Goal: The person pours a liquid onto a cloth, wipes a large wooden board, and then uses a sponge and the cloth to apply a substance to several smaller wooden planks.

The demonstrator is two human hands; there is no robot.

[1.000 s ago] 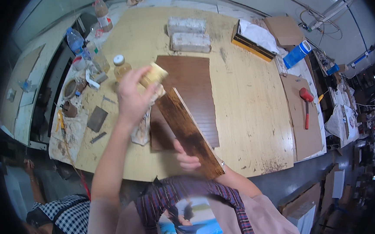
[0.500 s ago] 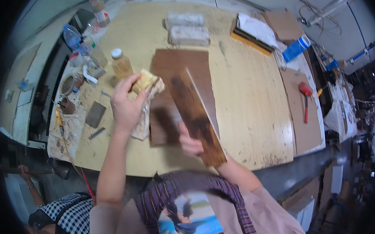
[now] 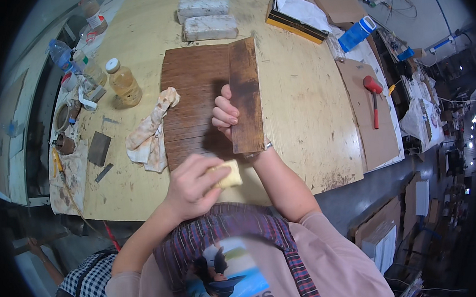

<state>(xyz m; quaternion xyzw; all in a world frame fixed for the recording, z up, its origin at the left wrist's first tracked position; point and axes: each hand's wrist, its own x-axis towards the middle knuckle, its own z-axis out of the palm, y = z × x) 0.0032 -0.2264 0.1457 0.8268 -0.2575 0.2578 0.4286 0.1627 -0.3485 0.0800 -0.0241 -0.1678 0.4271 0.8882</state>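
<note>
While the plywood workbench (image 3: 300, 89) carries a dark slatted wood panel (image 3: 193, 96) lying flat near the middle of its near half, the right hand (image 3: 226, 115) grips a narrow dark-stained board (image 3: 245, 95), tilted on edge over the panel's right side, fingers curled round its left edge, apparently to present one face for wiping. Left hand (image 3: 193, 184) sits at the near edge, fingers closed round a small yellow sponge (image 3: 227, 174), probably as the applicator. A stained rag (image 3: 150, 135) lies touching the panel's left side; an amber bottle (image 3: 123, 82) stands further left, near.
</note>
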